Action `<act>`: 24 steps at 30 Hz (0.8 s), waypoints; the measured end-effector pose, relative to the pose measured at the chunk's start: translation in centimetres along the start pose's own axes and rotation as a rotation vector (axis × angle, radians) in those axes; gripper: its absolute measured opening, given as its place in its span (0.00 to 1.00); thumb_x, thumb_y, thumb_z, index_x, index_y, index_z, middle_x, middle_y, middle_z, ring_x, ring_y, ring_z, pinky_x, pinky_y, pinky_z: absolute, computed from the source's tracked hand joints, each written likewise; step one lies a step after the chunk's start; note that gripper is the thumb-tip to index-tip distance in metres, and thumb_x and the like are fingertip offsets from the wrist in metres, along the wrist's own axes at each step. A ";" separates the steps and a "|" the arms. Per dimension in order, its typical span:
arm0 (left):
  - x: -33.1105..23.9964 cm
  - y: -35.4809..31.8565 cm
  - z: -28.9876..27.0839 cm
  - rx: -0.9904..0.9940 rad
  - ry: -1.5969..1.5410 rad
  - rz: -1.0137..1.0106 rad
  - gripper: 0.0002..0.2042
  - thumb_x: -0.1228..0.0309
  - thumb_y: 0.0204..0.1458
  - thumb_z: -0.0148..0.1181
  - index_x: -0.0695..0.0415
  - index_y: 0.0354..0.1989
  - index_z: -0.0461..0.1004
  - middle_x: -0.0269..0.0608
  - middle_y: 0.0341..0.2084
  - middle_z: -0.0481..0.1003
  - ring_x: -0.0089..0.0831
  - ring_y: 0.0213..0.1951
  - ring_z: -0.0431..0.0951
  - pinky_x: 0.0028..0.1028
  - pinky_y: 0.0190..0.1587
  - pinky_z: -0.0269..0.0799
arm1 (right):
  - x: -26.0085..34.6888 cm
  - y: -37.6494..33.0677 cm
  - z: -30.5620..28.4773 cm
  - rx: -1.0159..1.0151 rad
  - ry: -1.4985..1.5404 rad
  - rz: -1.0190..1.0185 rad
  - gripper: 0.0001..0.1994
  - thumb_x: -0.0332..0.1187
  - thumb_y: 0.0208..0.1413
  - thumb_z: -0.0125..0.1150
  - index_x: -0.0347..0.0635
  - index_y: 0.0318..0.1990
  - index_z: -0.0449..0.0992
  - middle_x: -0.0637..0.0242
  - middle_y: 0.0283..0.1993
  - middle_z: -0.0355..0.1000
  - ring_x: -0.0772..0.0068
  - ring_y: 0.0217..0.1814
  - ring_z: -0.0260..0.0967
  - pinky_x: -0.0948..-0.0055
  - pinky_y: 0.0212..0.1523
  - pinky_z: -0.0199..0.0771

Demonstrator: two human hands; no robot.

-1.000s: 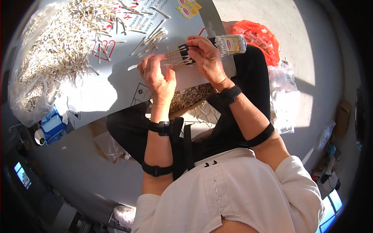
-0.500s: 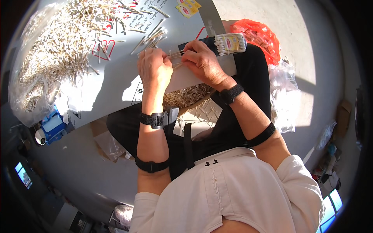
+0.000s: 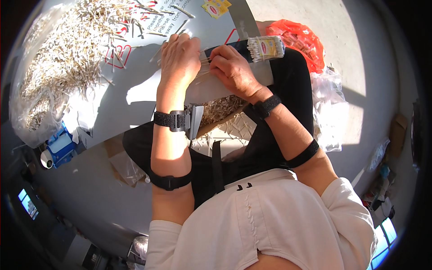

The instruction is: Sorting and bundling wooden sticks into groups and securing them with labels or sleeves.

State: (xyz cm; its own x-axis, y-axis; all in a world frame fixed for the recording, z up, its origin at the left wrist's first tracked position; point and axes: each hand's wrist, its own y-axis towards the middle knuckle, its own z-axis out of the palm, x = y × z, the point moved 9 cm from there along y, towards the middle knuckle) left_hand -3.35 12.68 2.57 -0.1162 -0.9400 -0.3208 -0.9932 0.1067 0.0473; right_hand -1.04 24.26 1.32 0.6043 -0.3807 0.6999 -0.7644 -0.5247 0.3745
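My right hand (image 3: 234,69) pinches several thin cotton swabs (image 3: 203,74), whose sticks poke out to the left of its fingers. To the left, my left hand (image 3: 181,60) is over the small group of loose cotton swabs on the grey printed board (image 3: 148,58). Its fingers are curled down and closed, and their tips, with whatever they hold, are hidden beneath the hand. Just past my right hand, a clear pack of cotton swabs (image 3: 265,48) with a yellow label lies by my knee.
A big heap of cotton swabs (image 3: 67,54) in clear plastic covers the board's left side. Yellow label cards (image 3: 216,7) lie at the far edge. A red bag (image 3: 297,42) stands at right, above clear plastic bags (image 3: 330,112). More swabs (image 3: 222,110) lie below the board.
My left hand has moved away from the right hand, up and forward over the loose swabs, covering them. My right hand stays nearly in place with its swabs.
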 end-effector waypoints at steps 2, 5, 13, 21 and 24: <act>0.4 0.3 0.6 0.006 -0.018 0.033 0.02 0.76 0.47 0.58 0.57 0.29 0.76 0.41 0.31 0.73 0.43 0.43 0.72 0.40 0.48 0.66 | 0.1 0.1 0.2 0.000 -0.014 -0.008 0.06 0.24 0.45 0.63 0.40 0.30 0.73 0.63 0.40 0.68 0.56 0.45 0.68 0.63 0.45 0.73; 0.4 -0.2 0.6 -0.070 -0.111 0.037 0.05 0.78 0.47 0.56 0.57 0.31 0.77 0.42 0.32 0.74 0.43 0.43 0.72 0.40 0.49 0.66 | 0.0 0.3 0.1 0.015 -0.029 -0.004 0.05 0.24 0.46 0.62 0.39 0.31 0.72 0.63 0.40 0.69 0.55 0.46 0.69 0.63 0.45 0.73; -0.3 -5.6 -0.4 -0.257 -0.229 0.012 0.12 0.83 0.38 0.61 0.59 0.34 0.76 0.40 0.35 0.74 0.44 0.46 0.72 0.41 0.51 0.67 | -3.1 -0.1 -1.4 -0.105 0.180 0.289 0.05 0.23 0.51 0.62 0.38 0.35 0.75 0.61 0.39 0.68 0.57 0.39 0.71 0.66 0.40 0.74; -0.4 -5.7 -0.7 -0.407 -0.169 -0.028 0.12 0.82 0.36 0.65 0.58 0.33 0.77 0.38 0.37 0.73 0.43 0.47 0.71 0.40 0.50 0.65 | -3.4 -1.0 -2.7 -0.412 0.415 0.312 0.09 0.18 0.51 0.60 0.35 0.41 0.75 0.61 0.46 0.70 0.67 0.42 0.73 0.72 0.44 0.75; -0.2 -5.1 0.0 -0.338 -0.120 -0.052 0.15 0.81 0.36 0.68 0.57 0.36 0.77 0.39 0.39 0.73 0.43 0.47 0.71 0.40 0.53 0.66 | -3.7 -1.0 -1.1 -0.388 0.541 0.364 0.10 0.18 0.52 0.60 0.33 0.43 0.75 0.61 0.49 0.70 0.69 0.45 0.72 0.73 0.47 0.74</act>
State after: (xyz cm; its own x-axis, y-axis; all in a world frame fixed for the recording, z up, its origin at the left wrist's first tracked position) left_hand 1.74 12.33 2.42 -0.0863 -0.8945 -0.4387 -0.9405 -0.0720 0.3320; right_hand -2.77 27.08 -0.96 0.1805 0.0005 0.9836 -0.9792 -0.0940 0.1797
